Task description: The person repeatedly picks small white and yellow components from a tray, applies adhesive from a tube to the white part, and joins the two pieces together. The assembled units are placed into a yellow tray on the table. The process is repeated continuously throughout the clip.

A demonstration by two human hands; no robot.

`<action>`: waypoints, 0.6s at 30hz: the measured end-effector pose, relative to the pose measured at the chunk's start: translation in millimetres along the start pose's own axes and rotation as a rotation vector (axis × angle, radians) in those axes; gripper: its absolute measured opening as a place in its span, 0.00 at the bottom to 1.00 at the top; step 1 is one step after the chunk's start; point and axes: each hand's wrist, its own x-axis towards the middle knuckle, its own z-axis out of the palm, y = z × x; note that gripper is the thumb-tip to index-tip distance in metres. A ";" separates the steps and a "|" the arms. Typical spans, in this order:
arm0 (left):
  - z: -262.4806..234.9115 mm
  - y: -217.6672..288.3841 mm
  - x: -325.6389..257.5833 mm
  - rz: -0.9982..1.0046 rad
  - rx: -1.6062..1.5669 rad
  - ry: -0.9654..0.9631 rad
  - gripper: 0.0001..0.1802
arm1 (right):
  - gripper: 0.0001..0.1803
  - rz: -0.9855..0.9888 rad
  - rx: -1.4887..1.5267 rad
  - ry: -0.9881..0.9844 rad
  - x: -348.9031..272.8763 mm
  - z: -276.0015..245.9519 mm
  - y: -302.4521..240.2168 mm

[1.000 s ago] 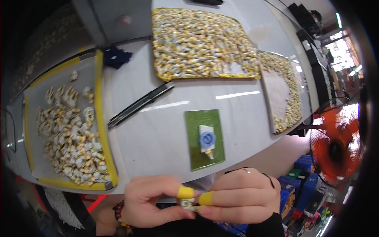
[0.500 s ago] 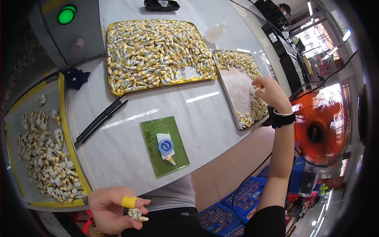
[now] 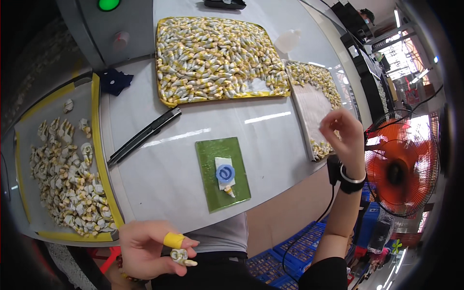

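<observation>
My left hand [image 3: 147, 244], with yellow tape around one finger, pinches a small white-and-yellow moulded piece [image 3: 179, 256] with coiled shapes and a pale tip. It is low in front of my body, beside the left tray [image 3: 100, 159]. My right hand [image 3: 344, 133] hovers over the near part of the right tray [image 3: 309, 104], thumb and fingertips curled together. Anything between those fingertips is too small to make out. Between my hands, a green mat [image 3: 208, 193] carries a blue round mould-like disc [image 3: 225, 174] on a white pad, with a small yellow-and-white cone [image 3: 229, 192] beside it.
A large yellow-edged tray [image 3: 227, 99] full of yellow-and-white cones is at the back. A black bar-shaped tool [image 3: 145, 136], a dark cloth [image 3: 115, 81] and a translucent bottle [image 3: 288, 41] lie about the table. An orange fan [image 3: 398, 171] and blue crates [image 3: 299, 249] are at the right.
My right hand has drawn back from the cones at the right tray's far side, its fingers curling together. My left hand keeps its pinch on the moulded piece. The whole view has shifted.
</observation>
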 end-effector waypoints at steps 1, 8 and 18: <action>0.1 1.1 -1.0 0.005 0.005 -0.002 0.18 | 0.05 -0.064 0.010 -0.084 -0.5 10.9 -17.8; -3.7 -3.0 -1.2 0.022 -0.002 -0.060 0.19 | 0.09 -0.461 -0.047 -0.325 -7.8 74.4 -70.9; -1.2 -1.2 -5.2 0.060 -0.054 0.081 0.19 | 0.09 -0.602 -0.263 -0.423 2.6 96.3 -77.6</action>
